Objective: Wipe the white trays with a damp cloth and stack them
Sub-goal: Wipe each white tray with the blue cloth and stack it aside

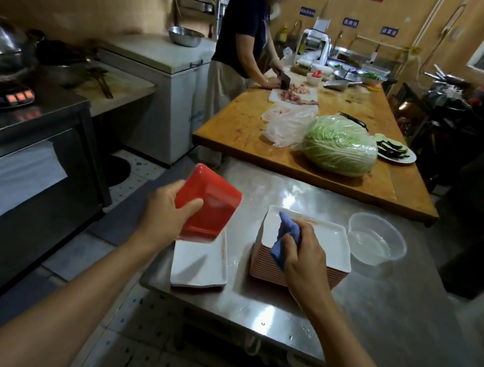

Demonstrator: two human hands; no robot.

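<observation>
My left hand (168, 214) grips one tray (207, 206) tilted up w/ its red underside toward me, thumb curled over the near face, other fingers hidden behind it so can't tell how they lie; it hangs over the low stack (199, 261) at the front-left edge of the steel table (370, 310); my right hand (306, 254) has the blue cloth (286, 237) bunched in curled fingers, resting on the top white tray of the tall stack (302, 249), just beside the low one; clear tub of water (376, 241) sits near that tall stack on its right.

Step in hand, as I judge it: set the held tray down on the low stack, white face up, then wipe the next one on the tall pile; that top tray shows a reddish smear along its far rim, so it prob. isn't done yet.

To do it well: turn the tray flat before lowering, line its corners w/ the stack below so the pile doesn't lean; low stack sits close to the table edge, so ease it down, don't drop; keep the cloth wadded w/ a clean fold out, press along the rim where the smear is, then sweep the flat; re-dip in the tub if it drags dry; steady the tall stack w/ the free hand while wiping, since it looks high enough to shift.
</observation>
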